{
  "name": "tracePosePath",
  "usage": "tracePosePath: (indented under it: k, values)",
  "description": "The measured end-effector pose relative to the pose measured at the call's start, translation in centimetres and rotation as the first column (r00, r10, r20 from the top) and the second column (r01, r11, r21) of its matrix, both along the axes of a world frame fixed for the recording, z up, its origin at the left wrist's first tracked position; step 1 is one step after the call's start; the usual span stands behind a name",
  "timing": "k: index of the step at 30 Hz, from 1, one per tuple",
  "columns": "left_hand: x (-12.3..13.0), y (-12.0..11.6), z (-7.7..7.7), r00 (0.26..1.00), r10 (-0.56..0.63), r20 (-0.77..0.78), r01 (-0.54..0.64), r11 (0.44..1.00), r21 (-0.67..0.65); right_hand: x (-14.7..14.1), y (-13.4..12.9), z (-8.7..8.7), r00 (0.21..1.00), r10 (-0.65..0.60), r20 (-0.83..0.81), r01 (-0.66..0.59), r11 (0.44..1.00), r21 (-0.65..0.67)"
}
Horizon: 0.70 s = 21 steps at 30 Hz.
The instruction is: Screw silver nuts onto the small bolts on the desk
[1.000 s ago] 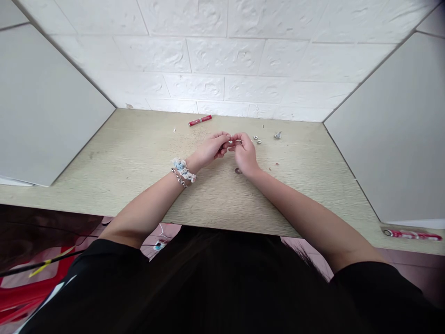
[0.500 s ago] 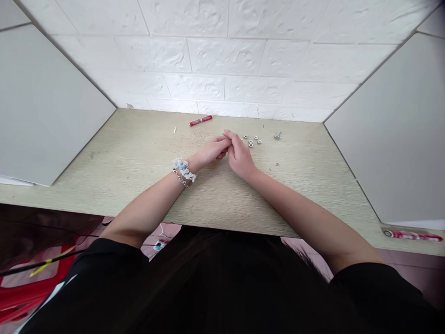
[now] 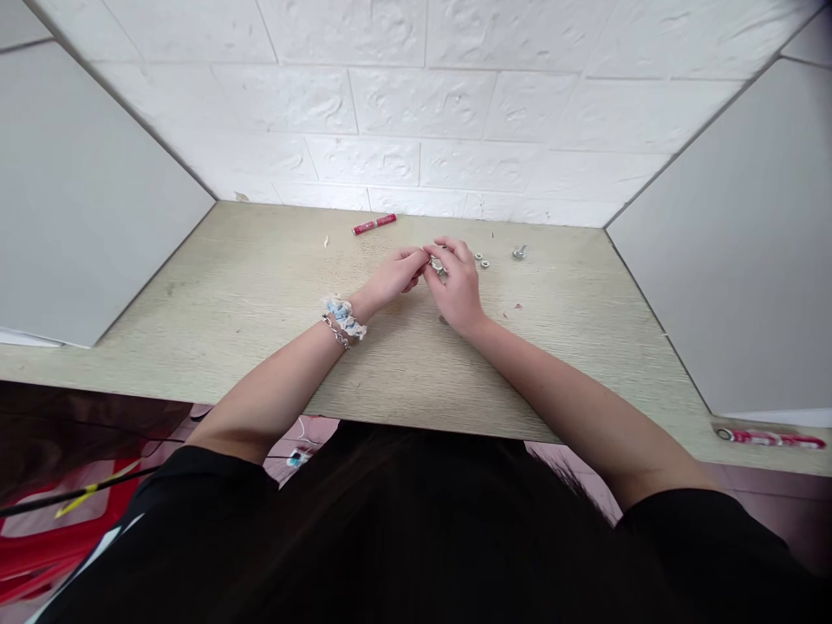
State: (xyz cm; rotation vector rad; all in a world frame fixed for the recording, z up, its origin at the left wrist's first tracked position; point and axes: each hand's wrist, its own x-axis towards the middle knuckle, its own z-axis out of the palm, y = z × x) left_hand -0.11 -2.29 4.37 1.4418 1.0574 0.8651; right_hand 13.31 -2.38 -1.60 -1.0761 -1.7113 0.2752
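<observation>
Over the middle of the wooden table (image 3: 260, 286), my left hand (image 3: 398, 272) has its fingers closed in a pinch; what they hold, if anything, is too small to make out. My right hand (image 3: 458, 288) meets it at the fingertips, its fingers curved and partly closed around something hidden. A small metal nut (image 3: 440, 269) shows in the gap below my right fingers; whether it is held or lies on the table is unclear. Just right of my right hand lie two more nuts (image 3: 484, 264). A metal wing-shaped piece (image 3: 519, 252) rests farther right.
A red marker-like tube (image 3: 374, 224) lies near the white brick wall (image 3: 390, 104). Another red tube (image 3: 771, 438) is at the front right edge. Grey panels (image 3: 84, 191) flank the table on both sides. A white scrap (image 3: 326, 242) and small crumbs lie behind my left hand.
My right hand has opened somewhat, its fingers lifting and spreading to the right over several nuts. My left hand has barely moved.
</observation>
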Motion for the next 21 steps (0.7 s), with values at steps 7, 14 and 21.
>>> tracePosePath:
  k: [7, 14, 21]
  values:
    - [0.0, -0.2, 0.3, 1.000, 0.011, -0.021, -0.011, 1.000, 0.004, 0.2, 0.1, 0.3, 1.000, -0.018, -0.010, 0.018, 1.000, 0.007]
    - [0.5, -0.7, 0.2, 0.996, -0.021, 0.092, 0.025, 0.999, -0.045, 0.4, 0.2, 0.6, 0.989, -0.006, -0.146, 0.006, 1.000, -0.001]
    - [0.3, -0.8, 0.3, 0.996, 0.055, 0.074, -0.049, 0.996, -0.080, -0.5, -0.8, 0.7, 0.991, 0.086, -0.106, -0.088, 0.996, -0.012]
